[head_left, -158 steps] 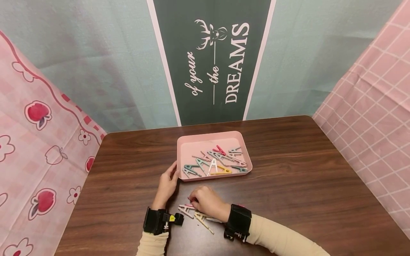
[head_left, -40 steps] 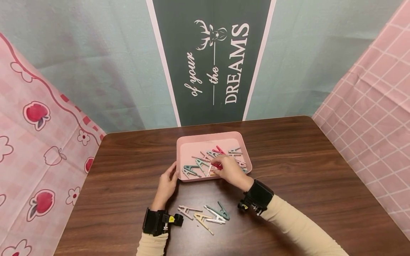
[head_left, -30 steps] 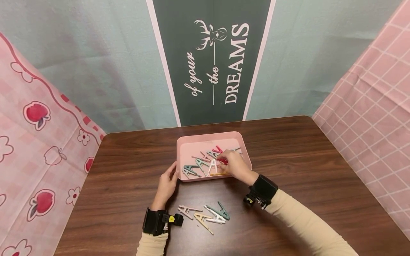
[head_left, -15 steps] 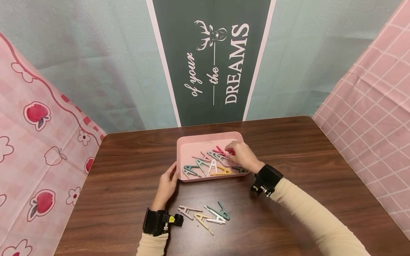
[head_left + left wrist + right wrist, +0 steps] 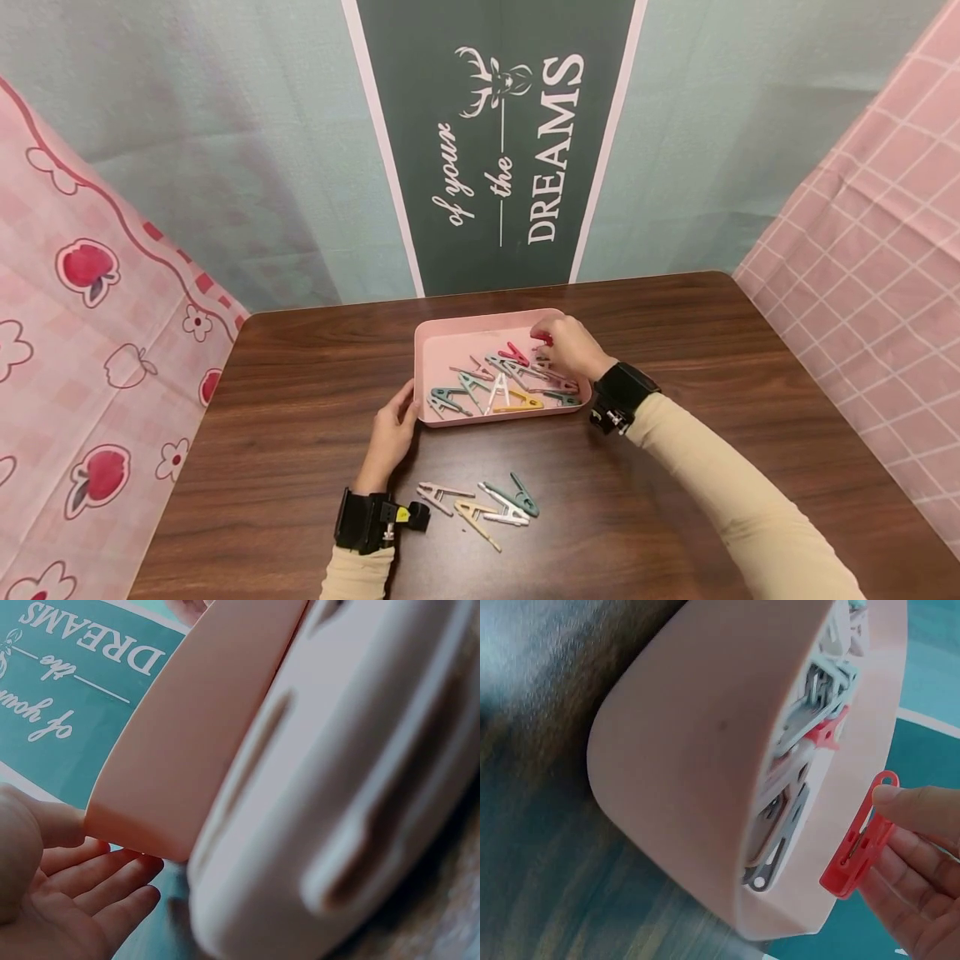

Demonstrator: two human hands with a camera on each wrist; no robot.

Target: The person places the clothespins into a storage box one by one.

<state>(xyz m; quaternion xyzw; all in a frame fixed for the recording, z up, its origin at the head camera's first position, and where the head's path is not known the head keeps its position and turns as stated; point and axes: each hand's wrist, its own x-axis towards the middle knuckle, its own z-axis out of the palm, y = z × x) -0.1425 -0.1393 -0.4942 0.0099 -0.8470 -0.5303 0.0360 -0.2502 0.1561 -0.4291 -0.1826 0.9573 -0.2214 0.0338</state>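
In the head view a pink tray (image 5: 442, 350) holds several clothespins in mixed colours. Over its back right part, my right hand (image 5: 573, 346) pinches a red clothespin (image 5: 859, 844) between thumb and fingers. Another red clothespin (image 5: 514, 354) lies among those in the tray, and a yellow one (image 5: 525, 402) is at the front side. My left hand (image 5: 392, 425) rests against the tray's left front corner. The left wrist view shows its thumb touching the tray's wall and its fingers (image 5: 112, 885) fairly straight beside the corner.
On the brown table (image 5: 300, 400) in front of the tray lie a pale pink clothespin (image 5: 442, 492), a yellow clothespin (image 5: 474, 517), a white clothespin (image 5: 506, 515) and a green clothespin (image 5: 527, 498). Printed cloths hang at the back and both sides.
My right hand has gone from the clothespins on the table to above the tray with the red clothespin, then across to the tray's back right. My left hand has stayed at the corner.
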